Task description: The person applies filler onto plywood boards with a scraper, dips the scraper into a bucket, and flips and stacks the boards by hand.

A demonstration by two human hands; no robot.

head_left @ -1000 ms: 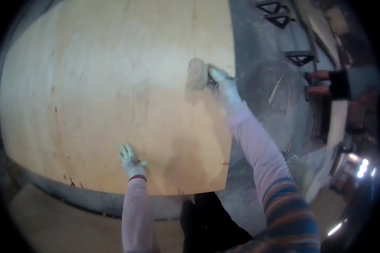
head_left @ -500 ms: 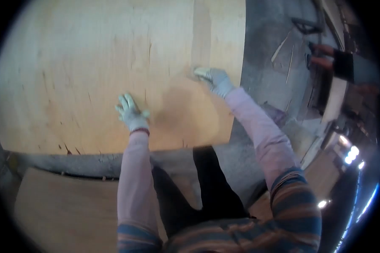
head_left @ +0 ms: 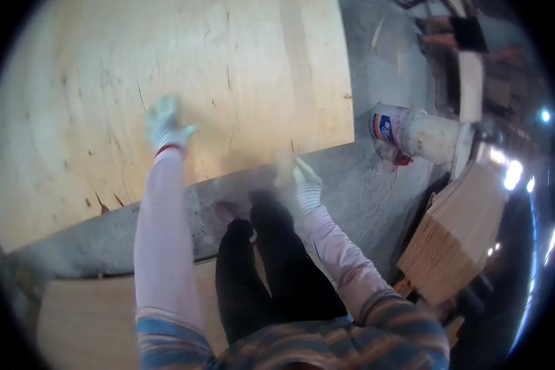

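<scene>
A large pale plywood sheet (head_left: 166, 74), with dark cracks and knots, spreads out in front of me. My left hand (head_left: 166, 123), in a white and pale green glove, lies on the sheet with its fingers spread, slightly blurred. My right hand (head_left: 308, 184), gloved too, is at the sheet's near edge. Its fingers are closed on a thin, pale, flat scraper-like piece (head_left: 283, 170), which is blurred, so its exact kind is unclear. A faint darker strip (head_left: 297, 55) runs along the wood toward the far side.
A stained white bucket (head_left: 428, 134) with a blue and orange label lies to the right of the sheet. Beyond it is a stack of thin boards (head_left: 453, 228). Another board (head_left: 92, 320) is at the lower left. Another person's hands (head_left: 439, 36) show at the upper right.
My right hand has come back toward me from the sheet's surface to its near edge. My left hand has slid forward and left. The view has turned, bringing in the bucket and board stack.
</scene>
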